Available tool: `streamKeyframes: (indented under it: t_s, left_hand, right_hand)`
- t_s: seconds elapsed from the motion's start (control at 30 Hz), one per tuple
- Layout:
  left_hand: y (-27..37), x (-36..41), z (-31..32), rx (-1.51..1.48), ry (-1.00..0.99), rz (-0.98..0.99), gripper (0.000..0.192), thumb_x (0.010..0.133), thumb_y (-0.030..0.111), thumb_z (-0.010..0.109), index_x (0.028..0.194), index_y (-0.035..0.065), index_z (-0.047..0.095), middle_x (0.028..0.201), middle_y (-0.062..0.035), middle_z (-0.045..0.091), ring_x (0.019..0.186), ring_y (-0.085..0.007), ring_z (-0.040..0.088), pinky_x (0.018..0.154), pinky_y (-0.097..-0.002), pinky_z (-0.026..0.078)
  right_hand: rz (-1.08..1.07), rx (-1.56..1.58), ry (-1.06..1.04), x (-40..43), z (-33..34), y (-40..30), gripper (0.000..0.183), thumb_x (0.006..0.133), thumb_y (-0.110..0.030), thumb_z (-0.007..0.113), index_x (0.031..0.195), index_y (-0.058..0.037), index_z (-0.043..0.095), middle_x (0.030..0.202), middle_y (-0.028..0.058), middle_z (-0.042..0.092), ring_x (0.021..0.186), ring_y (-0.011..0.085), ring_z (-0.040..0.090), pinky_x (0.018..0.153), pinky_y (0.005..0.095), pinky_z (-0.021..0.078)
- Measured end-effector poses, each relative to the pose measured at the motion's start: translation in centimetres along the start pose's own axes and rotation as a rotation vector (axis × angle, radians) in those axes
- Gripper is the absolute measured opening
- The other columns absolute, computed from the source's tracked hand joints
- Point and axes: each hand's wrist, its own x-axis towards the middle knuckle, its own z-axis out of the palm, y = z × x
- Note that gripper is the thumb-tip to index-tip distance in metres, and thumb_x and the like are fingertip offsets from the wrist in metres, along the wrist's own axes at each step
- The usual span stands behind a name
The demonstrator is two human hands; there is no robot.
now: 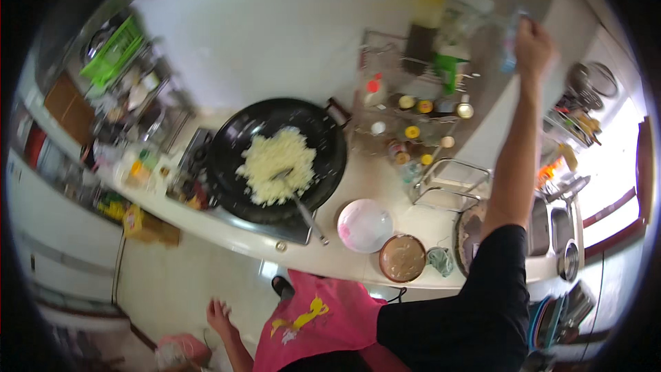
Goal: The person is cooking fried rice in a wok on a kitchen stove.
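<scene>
My right hand (534, 49) is raised at the upper right, closed on a small bluish plastic packet (509, 49), blurred. My left hand (221, 315) hangs low over the floor, holding nothing, its fingers loosely bent and apart. On the stove at centre left sits a large black wok (273, 108) with a heap of cooked white rice (281, 157) in it. A metal spatula (307, 217) rests with its blade in the rice and its handle over the wok's rim. An empty white bowl (365, 226) with a pink pattern stands right of the wok.
A round brown board (403, 258) lies by the counter's front edge, beside a crumpled green bag (440, 261). Bottles and jars (412, 132) stand behind, near a metal rack (454, 186). A sink (539, 227) is at the right. A green basket (113, 54) stands at the far left.
</scene>
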Motion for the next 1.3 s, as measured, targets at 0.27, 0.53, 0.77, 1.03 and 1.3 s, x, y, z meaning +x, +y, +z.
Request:
streamKeyframes:
  t_s: [0.27,0.53,0.77,1.03,1.3]
  left_hand:
    - [17.9,-8.4,18.6,-0.103,-1.281,-0.090,0.047,0.097,0.015,0.058,0.140,0.0004,0.044,0.131,-0.0197,0.057,0.116,-0.0320,0.060,0.088,-0.0425,0.056]
    - [15.0,-3.3,23.3,-0.721,-1.390,-0.508,0.058,0.096,0.028,0.063,0.142,0.0035,0.039,0.132,-0.0193,0.056,0.115,-0.0361,0.061,0.085,-0.0468,0.058]
    - [18.8,8.8,21.8,-0.397,-1.052,-0.019,0.043,0.096,0.015,0.061,0.134,0.0026,0.044,0.120,-0.0151,0.063,0.097,-0.0285,0.069,0.071,-0.0393,0.062]
    - [19.6,17.1,25.8,-0.227,-0.948,0.136,0.038,0.092,0.013,0.069,0.126,0.0023,0.054,0.116,-0.0086,0.065,0.095,-0.0180,0.067,0.073,-0.0340,0.058]
    - [21.6,15.1,29.5,-0.362,-1.037,0.134,0.038,0.089,0.011,0.073,0.122,0.0010,0.058,0.111,-0.0076,0.067,0.094,-0.0169,0.067,0.073,-0.0324,0.056]
  right_hand:
    - [0.087,0.898,-0.767,-15.7,-10.6,-12.1,0.020,0.087,-0.012,0.063,0.095,0.0020,0.074,0.079,0.0042,0.070,0.070,0.0079,0.061,0.063,0.0243,0.0482]
    - [0.206,1.053,-1.354,-36.6,-9.2,-21.3,0.032,0.086,-0.027,0.072,0.098,0.0029,0.070,0.082,0.0121,0.069,0.065,0.0140,0.062,0.058,0.0295,0.0500]
    - [-0.440,0.090,-1.508,-46.4,-6.8,-19.1,0.050,0.090,-0.017,0.063,0.131,-0.0014,0.041,0.108,0.0213,0.062,0.089,0.0390,0.067,0.079,0.0453,0.0560]
    - [0.217,0.473,-1.518,-42.9,-11.9,-18.7,0.040,0.092,-0.013,0.056,0.129,0.0038,0.051,0.092,0.0224,0.068,0.071,0.0335,0.068,0.065,0.0436,0.0522]
    - [1.068,0.889,-1.507,-44.9,-14.8,-18.7,0.053,0.092,-0.007,0.060,0.141,0.0077,0.044,0.082,0.0098,0.065,0.046,0.0054,0.044,0.040,0.0231,0.0334]
